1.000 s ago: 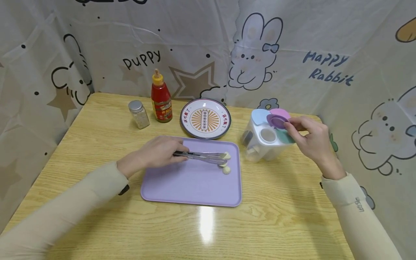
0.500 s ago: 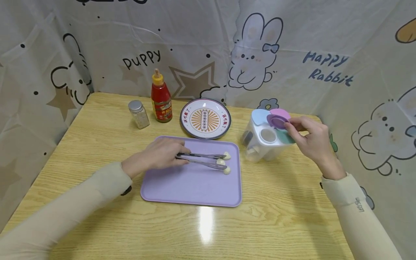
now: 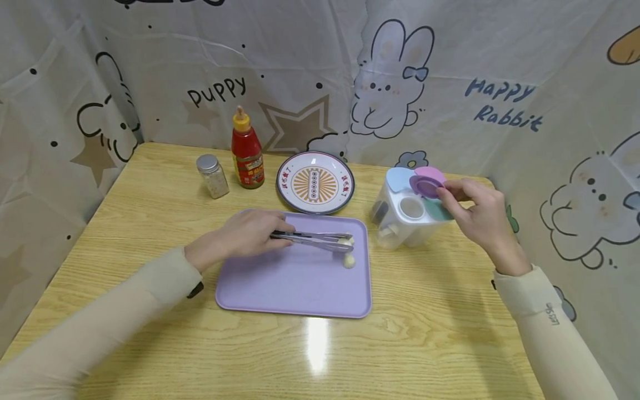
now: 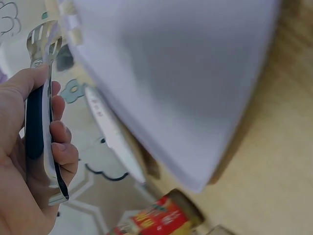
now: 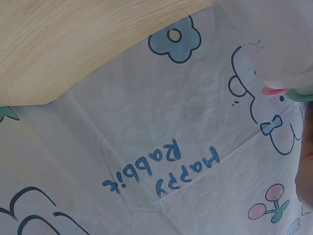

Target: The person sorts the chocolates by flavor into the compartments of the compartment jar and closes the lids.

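My left hand (image 3: 252,233) grips a pair of metal tongs (image 3: 312,240) with black handles. In the left wrist view, thumb and fingers wrap the tongs (image 4: 35,122). The tong tips lie around a small pale clove-like piece (image 3: 344,243) over the lilac tray (image 3: 290,294). Another pale piece (image 3: 349,261) sits just in front; a third (image 3: 351,240) is partly hidden behind the tips. My right hand (image 3: 477,216) pinches the raised purple lid (image 3: 426,187) of a clear seasoning box (image 3: 395,236), whose round opening (image 3: 412,208) is uncovered.
Behind the tray stands a white patterned plate (image 3: 316,185). To its left are a red sauce bottle (image 3: 247,153) with a yellow cap and a glass shaker jar (image 3: 214,179). A printed cloth (image 3: 300,55) hangs behind the wooden table (image 3: 425,333).
The tongs opened wider half a second ago, then drew closer together around a pale piece, tips slightly higher in view. My right hand and the lid stay put.
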Motion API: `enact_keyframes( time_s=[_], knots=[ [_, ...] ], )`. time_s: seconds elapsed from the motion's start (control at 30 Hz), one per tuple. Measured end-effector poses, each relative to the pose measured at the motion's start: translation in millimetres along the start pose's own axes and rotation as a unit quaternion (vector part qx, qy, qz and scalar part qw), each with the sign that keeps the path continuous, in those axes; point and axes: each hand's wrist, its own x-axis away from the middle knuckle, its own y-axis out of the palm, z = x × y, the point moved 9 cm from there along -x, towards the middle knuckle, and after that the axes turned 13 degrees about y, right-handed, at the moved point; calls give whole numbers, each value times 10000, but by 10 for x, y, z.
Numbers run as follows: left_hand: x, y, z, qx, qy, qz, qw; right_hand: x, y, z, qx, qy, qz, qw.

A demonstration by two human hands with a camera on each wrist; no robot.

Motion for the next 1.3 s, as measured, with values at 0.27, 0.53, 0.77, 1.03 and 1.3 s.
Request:
enact_keyframes(
  time_s=[0.27,0.53,0.77,1.03,1.3],
  knots=[
    [-246,-434,131,-11,54,139,9999,8,-17,-10,-77,-3,94,9999],
    [-593,-838,299,-149,295,335,9989,-6,-23,-7,-17,-51,46,10000],
    [-936,-922,438,-135,273,149,9994,4,-36,14,62,-39,-50,10000],
    [-1150,-855,512,-182,393,-38,9991,9,-27,-1,44,-2,38,10000],
    [-1169,-842,487,-103,308,-125,9994,-7,-11,-25,-9,21,89,10000]
  ],
)
